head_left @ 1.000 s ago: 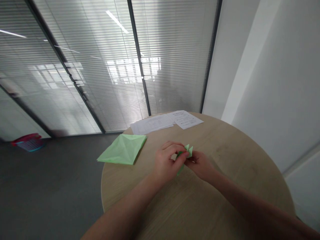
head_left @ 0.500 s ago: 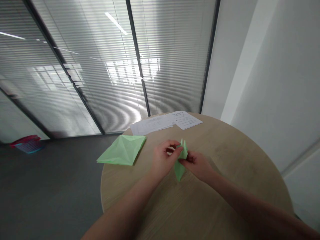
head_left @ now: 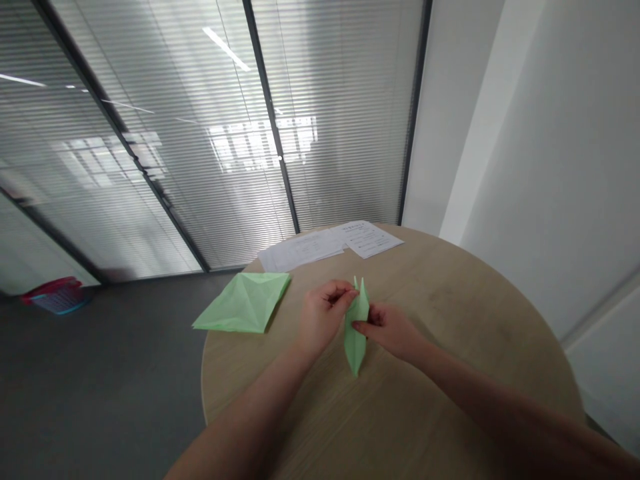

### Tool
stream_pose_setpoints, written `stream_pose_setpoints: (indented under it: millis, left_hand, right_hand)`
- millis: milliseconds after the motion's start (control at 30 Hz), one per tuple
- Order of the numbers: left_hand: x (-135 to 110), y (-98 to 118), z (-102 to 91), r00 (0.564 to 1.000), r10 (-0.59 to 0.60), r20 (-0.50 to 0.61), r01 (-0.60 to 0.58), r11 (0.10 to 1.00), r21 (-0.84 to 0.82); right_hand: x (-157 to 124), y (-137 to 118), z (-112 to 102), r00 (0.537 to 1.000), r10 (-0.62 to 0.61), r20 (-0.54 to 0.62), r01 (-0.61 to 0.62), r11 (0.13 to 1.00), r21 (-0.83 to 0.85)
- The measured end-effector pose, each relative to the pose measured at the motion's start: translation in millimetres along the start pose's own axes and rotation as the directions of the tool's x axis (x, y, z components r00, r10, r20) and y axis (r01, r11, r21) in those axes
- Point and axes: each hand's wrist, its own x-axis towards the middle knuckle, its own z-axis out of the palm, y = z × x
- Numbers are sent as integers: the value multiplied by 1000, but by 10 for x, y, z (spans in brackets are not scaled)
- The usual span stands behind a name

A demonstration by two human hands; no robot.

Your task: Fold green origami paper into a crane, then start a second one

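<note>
A narrow folded piece of green paper (head_left: 356,333) is held upright over the round wooden table (head_left: 450,320), its long point hanging down and two small tips at the top. My left hand (head_left: 323,317) pinches its upper left edge with fingers closed. My right hand (head_left: 393,330) pinches its right side at the middle, also closed. Both hands meet at the paper near the table's middle.
A creased square green sheet (head_left: 243,303) lies flat at the table's left edge, partly overhanging. White printed papers (head_left: 330,241) lie at the far edge. Behind stand glass walls with blinds. A red and blue basket (head_left: 53,295) sits on the grey floor at the left.
The green fold went from bunched between my fingers to stretched out long and upright. My hands drew slightly apart, and its lower point now hangs further down.
</note>
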Motion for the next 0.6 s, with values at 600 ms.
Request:
stream_pose_setpoints:
  millis: [600]
  left_hand:
    - [62,-76,57,982,-189,28,189,945,-267]
  right_hand:
    - [-9,-55,32,993,42,-106,-30,994,109]
